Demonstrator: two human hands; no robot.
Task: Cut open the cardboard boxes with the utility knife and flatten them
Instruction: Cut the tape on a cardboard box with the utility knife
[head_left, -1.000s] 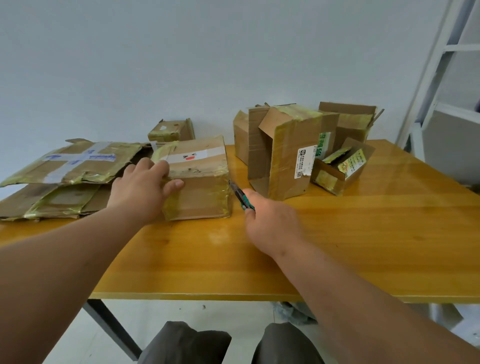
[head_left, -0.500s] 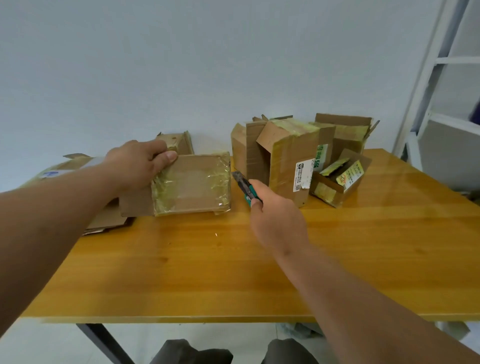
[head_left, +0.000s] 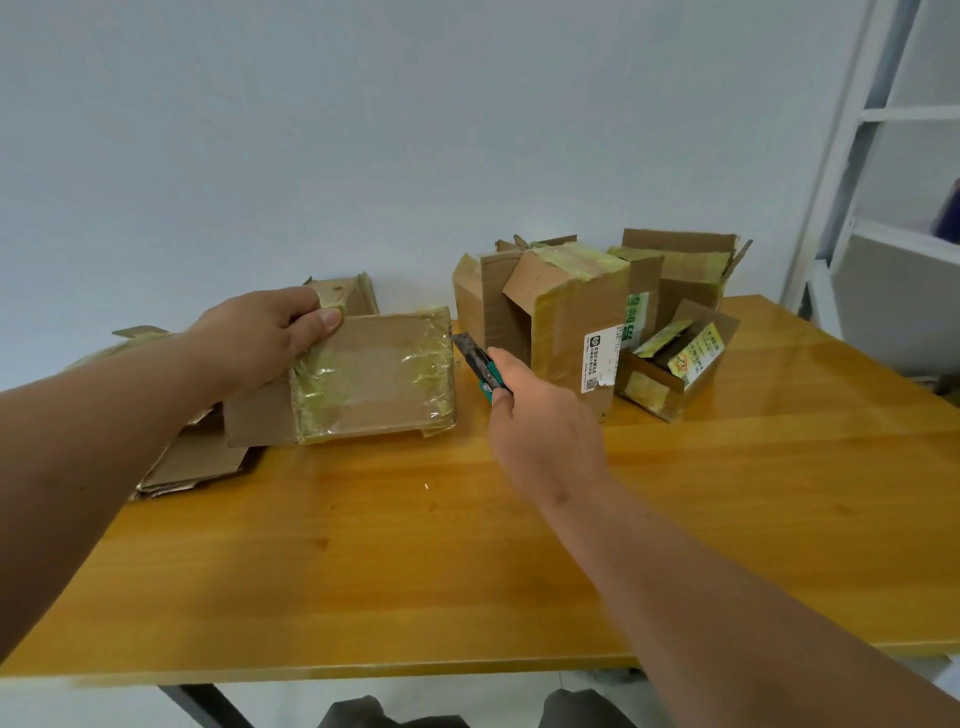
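Since a second ago the taped box has been tipped up on edge, broad taped face toward the camera. Left hand now grips its upper left corner, thumb on front. Right hand holds the utility knife just right of the box, blade apart from it. Flattened cardboard lies half hidden under the left forearm. Fingers behind the box unseen.

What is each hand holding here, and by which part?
The left hand grips the tape-covered brown cardboard box by its upper left corner. The right hand grips the green-handled utility knife by its handle.
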